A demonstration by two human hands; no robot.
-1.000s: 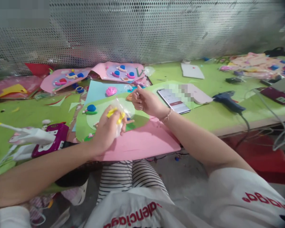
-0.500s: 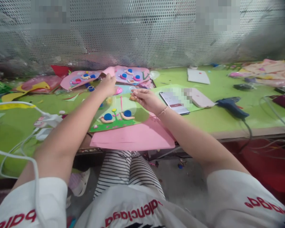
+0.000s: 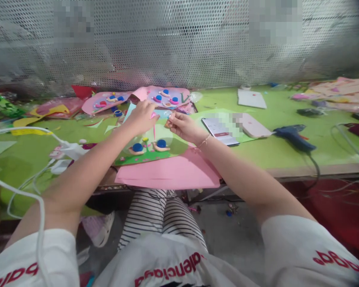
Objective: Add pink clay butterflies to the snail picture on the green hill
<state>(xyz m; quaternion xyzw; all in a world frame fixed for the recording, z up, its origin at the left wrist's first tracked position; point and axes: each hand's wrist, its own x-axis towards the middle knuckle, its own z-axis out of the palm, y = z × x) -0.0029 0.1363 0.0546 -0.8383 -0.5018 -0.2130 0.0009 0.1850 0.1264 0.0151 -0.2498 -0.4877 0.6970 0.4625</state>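
Observation:
A green craft card point(image 3: 167, 148) with two blue-shelled clay snails point(image 3: 161, 144) and a small flower lies on a pink sheet point(image 3: 173, 173) at the table's near edge. My left hand point(image 3: 143, 116) is curled over the card's far edge, fingers closed on something pink that I cannot make out. My right hand point(image 3: 182, 125) sits just right of it, fingertips pinched on a small orange bit. The two hands almost touch.
Finished pink snail cards point(image 3: 167, 95) lie at the back by the perforated metal wall. A phone point(image 3: 219, 130) and a pink case sit right of my hands, then a blue glue gun point(image 3: 291, 133) with its cable. White cables and a charger point(image 3: 68, 150) lie left.
My left hand dropped the clear bag with yellow pieces, reached far to the back, then drew back to the card's far edge. The right hand stayed in place. The view shifted.

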